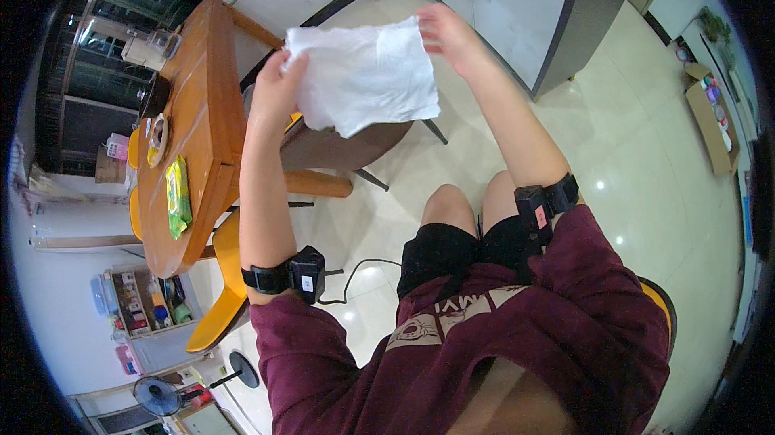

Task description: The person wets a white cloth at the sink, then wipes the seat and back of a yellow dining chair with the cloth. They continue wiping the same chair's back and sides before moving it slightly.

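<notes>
A thin white cloth or wipe [369, 74] is spread out in the air in front of me, with uneven lower edges. My left hand [277, 83] pinches its upper left corner between thumb and fingers. At the upper right corner is my right hand [445, 35], slightly blurred, its fingers at the cloth's edge; their tips are partly hidden, but the corner stays raised there. Beneath the cloth, a chair with a brown seat [345, 150] is partly covered from view.
To the left stands a wooden table [212, 89] bearing a green-yellow wipes pack [178, 195], a plate [158, 139] and a dark pot [154, 96]. A yellow chair [227, 283] is tucked near it. White cabinets [508, 11] rise ahead; an open cardboard box [708, 126] lies right.
</notes>
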`<state>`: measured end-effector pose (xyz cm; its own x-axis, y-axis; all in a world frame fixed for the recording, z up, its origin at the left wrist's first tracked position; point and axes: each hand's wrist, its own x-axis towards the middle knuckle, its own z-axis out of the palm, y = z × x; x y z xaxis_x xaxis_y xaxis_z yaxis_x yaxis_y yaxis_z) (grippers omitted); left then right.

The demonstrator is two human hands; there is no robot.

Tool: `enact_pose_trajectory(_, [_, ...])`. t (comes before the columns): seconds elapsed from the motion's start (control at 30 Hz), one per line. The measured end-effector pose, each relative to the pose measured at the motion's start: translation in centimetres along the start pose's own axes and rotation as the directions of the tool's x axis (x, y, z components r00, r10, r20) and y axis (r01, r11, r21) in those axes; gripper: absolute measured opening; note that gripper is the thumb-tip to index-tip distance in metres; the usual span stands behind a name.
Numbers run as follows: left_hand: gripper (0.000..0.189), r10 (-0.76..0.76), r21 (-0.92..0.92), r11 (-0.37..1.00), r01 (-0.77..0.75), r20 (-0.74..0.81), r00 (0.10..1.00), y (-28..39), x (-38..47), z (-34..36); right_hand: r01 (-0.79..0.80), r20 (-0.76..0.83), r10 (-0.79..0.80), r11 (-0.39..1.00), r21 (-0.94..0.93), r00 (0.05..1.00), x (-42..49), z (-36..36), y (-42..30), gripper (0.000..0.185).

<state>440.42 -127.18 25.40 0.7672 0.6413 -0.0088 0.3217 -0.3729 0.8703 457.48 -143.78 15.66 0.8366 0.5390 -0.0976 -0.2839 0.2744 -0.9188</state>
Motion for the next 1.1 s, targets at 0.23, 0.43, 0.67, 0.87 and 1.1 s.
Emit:
enact_pose_trajectory(0.23, [0.037, 0.185, 0.221, 0.969, -0.114, -0.332, 0.925, -9.8, -3.7, -6.6, 0.871, 0.745, -0.48, 0.087, -0.484, 0.463, -2.5, 5.2, 0.9, 0.031])
enact_pose_trajectory(0.43, [0.045, 0.162, 0.12, 0.985, -0.126, -0.367, 0.916, -17.0, -3.8, -7.2, 0.864, 0.897, -0.098, -0.24, -0.442, 0.431, -2.3, 10.6, 2.4, 0.035])
enact_pose_trajectory(0.67, [0.049, 0.032, -0.402, 0.903, -0.151, -0.287, 0.957, -17.4, -3.8, -8.4, 0.903, 0.966, -0.108, -0.342, -0.258, 0.235, -7.5, 24.5, 8.2, 0.017])
enact_pose_trajectory(0.87, [0.05, 0.218, -0.129, 0.934, -0.333, -0.533, 0.818, -17.9, -3.9, -6.8, 0.944, 0.976, -0.114, -0.258, -0.207, 0.183, -5.6, 19.4, 6.6, 0.028])
enact_pose_trajectory(1.1, [0.054, 0.193, -0.18, 0.919, -0.35, -0.568, 0.8, -19.3, -3.1, -6.5, 0.853, 0.961, -0.157, -0.445, -0.273, 0.226, -3.6, 13.9, 3.3, 0.037])
